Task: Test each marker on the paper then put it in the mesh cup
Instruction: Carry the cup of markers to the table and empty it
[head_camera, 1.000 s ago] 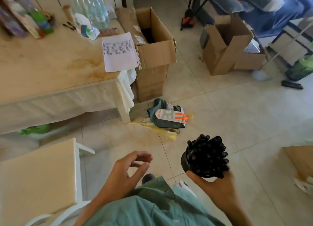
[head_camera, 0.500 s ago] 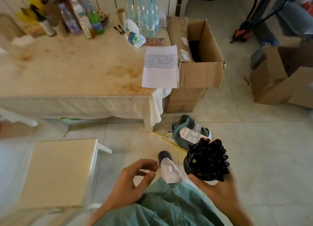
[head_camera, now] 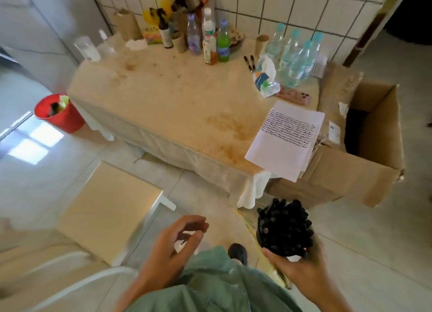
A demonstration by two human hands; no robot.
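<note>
My right hand (head_camera: 301,272) grips from below a black mesh cup (head_camera: 284,230) crammed with several black markers, held low over the floor in front of the table. My left hand (head_camera: 173,248) hovers to its left, fingers loosely curled, holding nothing. A white sheet of paper (head_camera: 282,146) with rows of wavy black test lines lies on the table's near right corner. Two more black markers (head_camera: 249,63) lie at the back of the table.
The stained beige table (head_camera: 175,106) carries bottles, cardboard tubes and a power strip along the wall. An open cardboard box (head_camera: 364,155) stands right of it. A cream stool (head_camera: 102,211) sits on the floor at left, a red bin (head_camera: 58,113) farther left.
The view has swung left and up, so the whole table and wall now show. Both hands keep their pose; the cup of markers stays in my right hand.
</note>
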